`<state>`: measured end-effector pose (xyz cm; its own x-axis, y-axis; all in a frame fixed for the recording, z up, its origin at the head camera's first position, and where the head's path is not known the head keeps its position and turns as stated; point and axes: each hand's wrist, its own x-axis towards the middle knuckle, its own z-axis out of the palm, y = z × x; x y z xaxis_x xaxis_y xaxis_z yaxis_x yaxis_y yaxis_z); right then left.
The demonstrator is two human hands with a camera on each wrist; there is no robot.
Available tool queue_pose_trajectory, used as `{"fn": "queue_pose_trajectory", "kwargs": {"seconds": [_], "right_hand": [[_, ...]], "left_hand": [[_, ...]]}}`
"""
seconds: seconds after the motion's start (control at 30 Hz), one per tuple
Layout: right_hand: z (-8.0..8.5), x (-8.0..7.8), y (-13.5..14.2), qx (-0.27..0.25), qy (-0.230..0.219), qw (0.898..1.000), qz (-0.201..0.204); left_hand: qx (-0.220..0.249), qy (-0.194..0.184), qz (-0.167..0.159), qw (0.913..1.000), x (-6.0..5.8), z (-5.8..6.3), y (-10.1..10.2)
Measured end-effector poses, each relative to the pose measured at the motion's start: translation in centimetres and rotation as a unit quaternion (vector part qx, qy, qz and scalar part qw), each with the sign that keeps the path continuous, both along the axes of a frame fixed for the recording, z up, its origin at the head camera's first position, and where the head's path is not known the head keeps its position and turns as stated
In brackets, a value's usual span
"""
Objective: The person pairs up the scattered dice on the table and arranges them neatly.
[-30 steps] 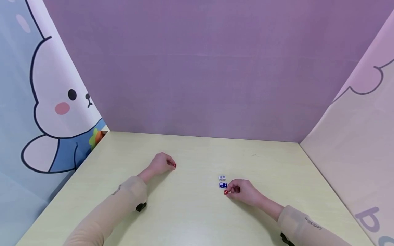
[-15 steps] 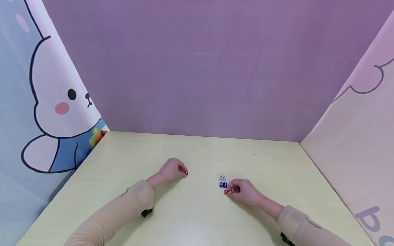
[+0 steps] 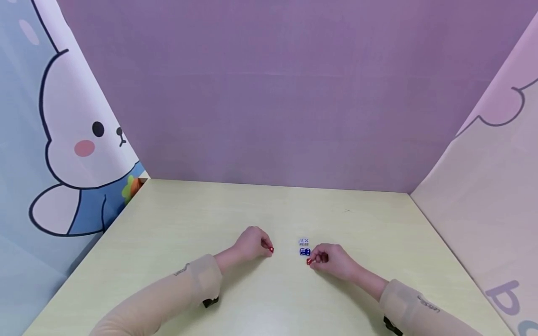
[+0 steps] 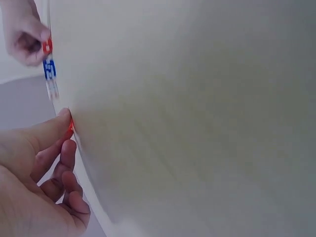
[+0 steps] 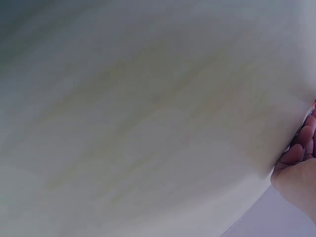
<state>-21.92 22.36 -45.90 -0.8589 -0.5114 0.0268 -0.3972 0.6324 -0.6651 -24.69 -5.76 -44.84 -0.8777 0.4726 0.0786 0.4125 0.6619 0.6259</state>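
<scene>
Between thumb and fingertips, my left hand [image 3: 252,243] pinches a small red die [image 3: 271,250], left of the other dice. My right hand [image 3: 335,262] pinches a second red die [image 3: 308,262] at the near end of the group. Two blue dice [image 3: 304,252] sit side by side just beyond it, and two white dice [image 3: 303,241] lie beyond those. In the left wrist view the left thumb and a finger cover most of the red die [image 4: 70,128]. Only a sliver of red shows past my right hand [image 5: 298,163] in the right wrist view.
All the dice are on or just above a pale wooden table [image 3: 201,205]. A purple panel [image 3: 273,102] rises at its back edge. Printed cartoon panels stand on the left [image 3: 84,130] and the right [image 3: 496,196].
My left hand has moved right and nearer with its red die, toward the dice group. The right hand has stayed in place, pinching its red die; the blue and white dice have not moved.
</scene>
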Motion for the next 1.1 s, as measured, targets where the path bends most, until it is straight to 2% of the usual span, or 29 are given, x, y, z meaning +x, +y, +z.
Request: {"fn": "queue_pose_trajectory", "kwargs": {"seconds": [0.23, 0.63, 0.8, 1.1], "right_hand": [[-0.1, -0.1, 0.1, 0.007, 0.005, 1.0, 0.001], [-0.1, -0.2, -0.1, 0.005, 0.007, 1.0, 0.003], [-0.1, -0.2, 0.0, -0.003, 0.013, 1.0, 0.004], [-0.2, -0.2, 0.1, -0.013, 0.012, 1.0, 0.01]], "left_hand": [[0.0, -0.009, -0.005, 0.9999, 1.2, -0.3, 2.7], [0.018, 0.008, -0.007, 0.9998, 2.4, -0.3, 5.8], [0.027, -0.001, -0.007, 0.9996, 2.6, 0.0, 6.6], [0.01, 0.0, -0.002, 1.0, 2.4, -0.2, 7.7]]}}
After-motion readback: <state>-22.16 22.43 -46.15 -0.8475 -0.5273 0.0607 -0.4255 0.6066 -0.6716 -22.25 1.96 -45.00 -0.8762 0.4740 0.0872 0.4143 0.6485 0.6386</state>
